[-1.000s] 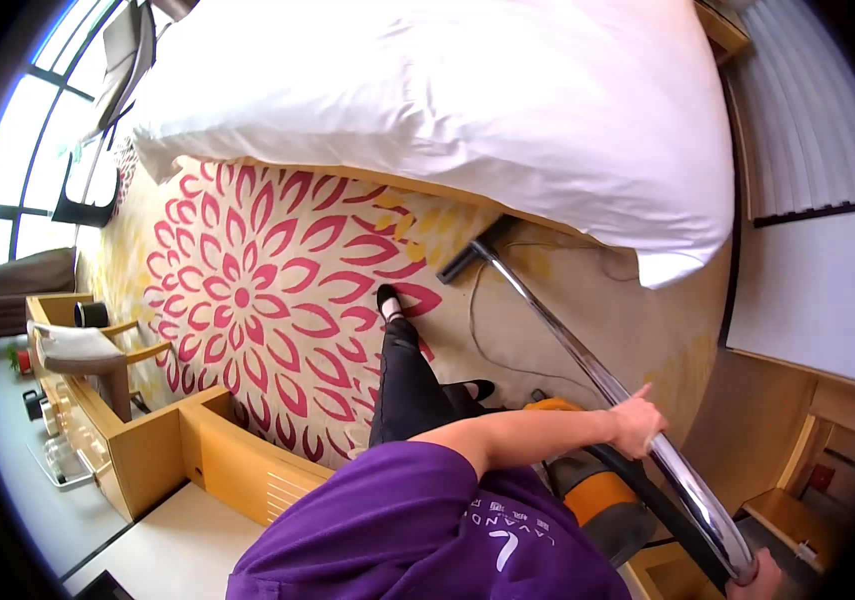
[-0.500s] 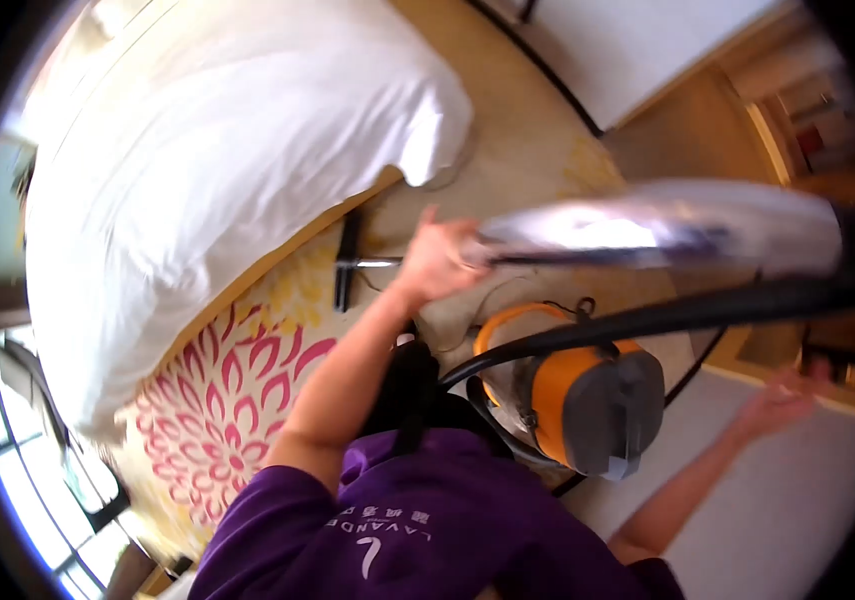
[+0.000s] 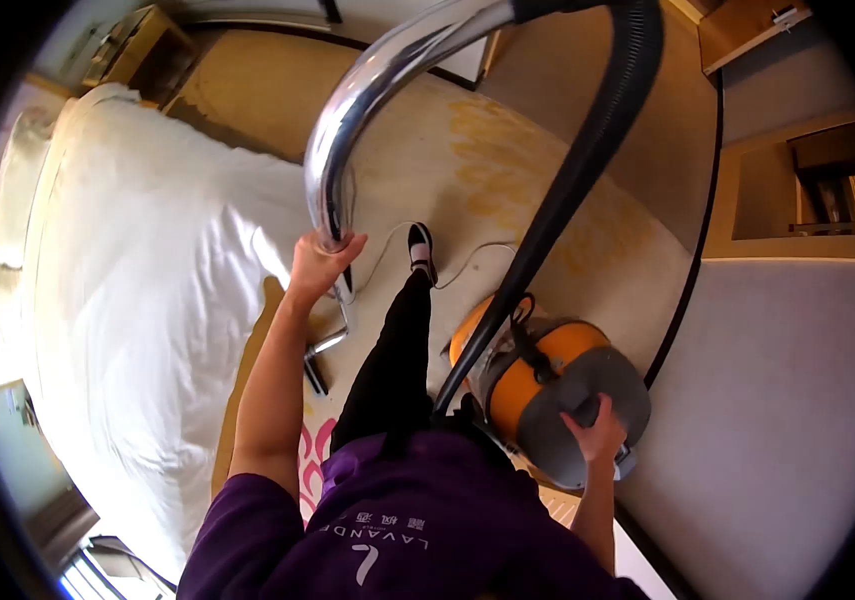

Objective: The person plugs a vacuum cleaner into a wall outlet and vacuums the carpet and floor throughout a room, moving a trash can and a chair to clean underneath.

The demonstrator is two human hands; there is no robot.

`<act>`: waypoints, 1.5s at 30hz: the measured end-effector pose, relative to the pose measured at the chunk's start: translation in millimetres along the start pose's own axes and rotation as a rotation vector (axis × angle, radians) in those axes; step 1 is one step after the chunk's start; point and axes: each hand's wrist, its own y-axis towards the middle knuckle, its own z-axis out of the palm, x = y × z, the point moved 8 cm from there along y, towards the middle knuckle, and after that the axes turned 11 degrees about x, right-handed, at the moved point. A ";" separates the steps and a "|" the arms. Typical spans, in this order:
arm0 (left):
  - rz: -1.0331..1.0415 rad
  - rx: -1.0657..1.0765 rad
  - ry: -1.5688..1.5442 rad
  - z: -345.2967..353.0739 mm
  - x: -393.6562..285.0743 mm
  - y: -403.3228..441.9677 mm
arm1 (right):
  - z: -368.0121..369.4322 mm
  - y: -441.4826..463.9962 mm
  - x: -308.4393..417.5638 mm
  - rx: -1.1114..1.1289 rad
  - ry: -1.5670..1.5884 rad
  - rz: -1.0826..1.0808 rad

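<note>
My left hand (image 3: 323,264) is wrapped round the lower part of a shiny curved metal vacuum wand (image 3: 332,140), which arches up and to the right. From the wand's upper end a black ribbed hose (image 3: 577,170) runs down towards an orange and grey canister vacuum cleaner (image 3: 537,400). On top of that canister, my right hand (image 3: 597,432) grips its dark grey handle, with the fingertips partly hidden. A floor head (image 3: 319,362) with a short metal tube lies on the carpet below my left hand.
To the left stands a bed (image 3: 137,270) with white bedding. My shoe (image 3: 421,250) is on the patterned carpet (image 3: 607,230) beside a thin cord (image 3: 477,250). A wooden shelf unit (image 3: 747,215) is at the right, and a bedside cabinet (image 3: 142,50) at the far left.
My right hand has come from the right side onto the canister's handle. My left hand has shifted left with the wand, which now arches upward. The view has turned and one foot shows ahead.
</note>
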 end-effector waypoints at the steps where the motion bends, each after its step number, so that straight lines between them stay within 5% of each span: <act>1: -0.038 0.022 0.025 7.2 8.2 31.8 | -4.1 14.4 0.2 -0.030 -0.018 -0.022; 5: -0.042 0.068 0.017 37.6 40.6 148.8 | -21.6 72.3 -11.7 0.020 0.082 0.159; 8: -0.274 0.181 0.045 37.0 80.9 180.1 | -43.3 93.7 -20.0 0.092 0.110 0.315; 15: -0.366 0.111 -0.207 50.4 72.1 216.7 | -75.5 213.9 -24.9 -0.078 0.412 0.463; 19: -0.402 0.144 -0.211 63.5 72.8 226.4 | -105.7 297.9 -11.6 -0.193 0.312 0.441; 28: -0.447 0.198 -0.311 65.7 88.5 222.3 | -168.4 430.8 9.9 -0.371 0.344 0.090; 35: -0.510 0.186 -0.162 68.2 108.7 205.4 | -208.6 516.3 -42.1 -0.270 0.037 -0.204; 45: -0.664 0.147 -0.192 123.5 54.1 167.3 | -269.8 636.4 -119.0 -0.116 -0.325 -0.646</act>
